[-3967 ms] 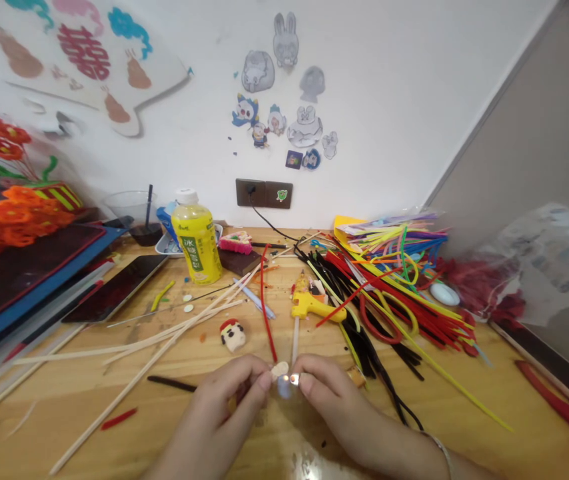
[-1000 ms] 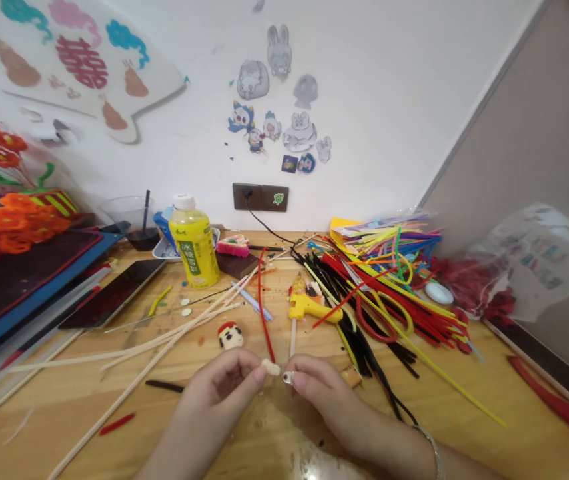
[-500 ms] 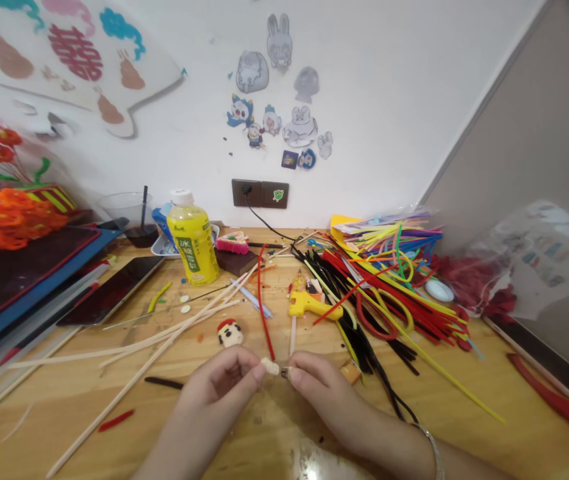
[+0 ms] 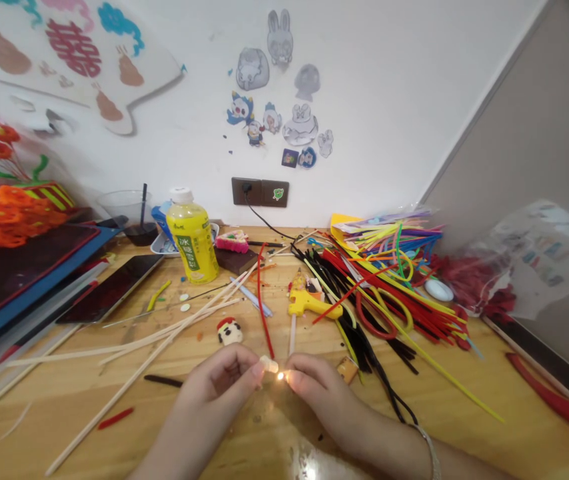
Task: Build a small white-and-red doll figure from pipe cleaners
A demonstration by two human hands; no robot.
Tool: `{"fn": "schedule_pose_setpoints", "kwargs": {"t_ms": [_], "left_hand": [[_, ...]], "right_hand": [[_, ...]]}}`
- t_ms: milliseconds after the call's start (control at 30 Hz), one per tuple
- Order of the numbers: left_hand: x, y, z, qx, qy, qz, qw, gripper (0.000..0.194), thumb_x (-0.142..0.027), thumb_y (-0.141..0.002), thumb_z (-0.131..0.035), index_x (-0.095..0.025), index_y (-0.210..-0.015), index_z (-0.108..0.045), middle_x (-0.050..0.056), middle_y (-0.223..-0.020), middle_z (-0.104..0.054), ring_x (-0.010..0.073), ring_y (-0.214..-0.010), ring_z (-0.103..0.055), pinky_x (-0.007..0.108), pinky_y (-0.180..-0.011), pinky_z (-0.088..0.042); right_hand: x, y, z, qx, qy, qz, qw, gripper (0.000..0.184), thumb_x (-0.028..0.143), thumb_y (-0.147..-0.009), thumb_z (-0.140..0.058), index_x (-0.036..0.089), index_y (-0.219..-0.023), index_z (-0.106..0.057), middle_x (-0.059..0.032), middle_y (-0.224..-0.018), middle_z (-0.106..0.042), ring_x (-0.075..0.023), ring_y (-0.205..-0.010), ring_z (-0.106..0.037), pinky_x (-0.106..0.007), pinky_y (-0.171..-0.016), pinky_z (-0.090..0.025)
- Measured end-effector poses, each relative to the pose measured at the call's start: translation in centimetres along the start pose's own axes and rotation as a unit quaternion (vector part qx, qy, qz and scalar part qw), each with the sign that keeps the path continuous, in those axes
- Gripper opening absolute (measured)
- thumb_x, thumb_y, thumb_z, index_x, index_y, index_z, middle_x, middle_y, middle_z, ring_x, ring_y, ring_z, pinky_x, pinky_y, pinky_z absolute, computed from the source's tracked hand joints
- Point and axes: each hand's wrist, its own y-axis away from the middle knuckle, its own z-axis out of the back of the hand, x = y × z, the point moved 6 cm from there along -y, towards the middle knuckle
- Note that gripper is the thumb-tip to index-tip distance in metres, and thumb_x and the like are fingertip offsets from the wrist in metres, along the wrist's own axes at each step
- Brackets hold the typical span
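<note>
I have the left hand [image 4: 209, 393] pinched closed on a small cream-coloured lump [image 4: 268, 364], just below the yellow glue gun [image 4: 312, 307]. The right hand [image 4: 320, 393] is curled around a tiny glowing light [image 4: 280, 376], its source too small to tell, almost touching the lump. Left of the gun sits a moulded face figure [image 4: 229, 331]; right of it lie heaped pipe cleaners [image 4: 399, 313]. A red pipe cleaner [image 4: 263, 313] ends just above the hands.

Wooden tabletop [image 4: 464, 407], heaped pipe cleaners [image 4: 404, 307], yellow glue gun [image 4: 309, 305], bamboo sticks [image 4: 164, 340], yellow drink bottle [image 4: 192, 237], clay doll head [image 4: 229, 331]
</note>
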Motion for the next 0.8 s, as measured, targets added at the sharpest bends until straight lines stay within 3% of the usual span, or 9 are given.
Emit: {"fn": "schedule_pose_setpoints", "kwargs": {"t_ms": [367, 800], "left_hand": [[-0.25, 0.1, -0.31, 0.001, -0.004, 0.004, 1.0, 0.022, -0.04, -0.06, -0.064, -0.019, -0.054, -0.057, -0.004, -0.053, -0.052, 0.0139, -0.054, -0.048, 0.023, -0.052, -0.04], [-0.15, 0.17, -0.42, 0.004, -0.008, 0.012, 1.0, 0.021, -0.038, -0.06, -0.062, -0.019, -0.054, -0.056, -0.004, -0.052, -0.05, 0.0133, -0.054, -0.046, 0.023, -0.052, -0.038]], "right_hand": [[0.17, 0.03, 0.28, -0.018, 0.041, 0.018, 0.999, 0.02, 0.025, -0.076, -0.04, 0.019, -0.057, -0.039, 0.0038, -0.056, -0.037, -0.0119, -0.06, -0.038, -0.023, -0.055, -0.028], [-0.23, -0.19, -0.14, 0.006, 0.033, -0.005, 0.999, 0.019, 0.031, -0.076, -0.044, 0.018, -0.061, -0.042, 0.0039, -0.059, -0.039, -0.0116, -0.06, -0.038, -0.023, -0.054, -0.029]]}}
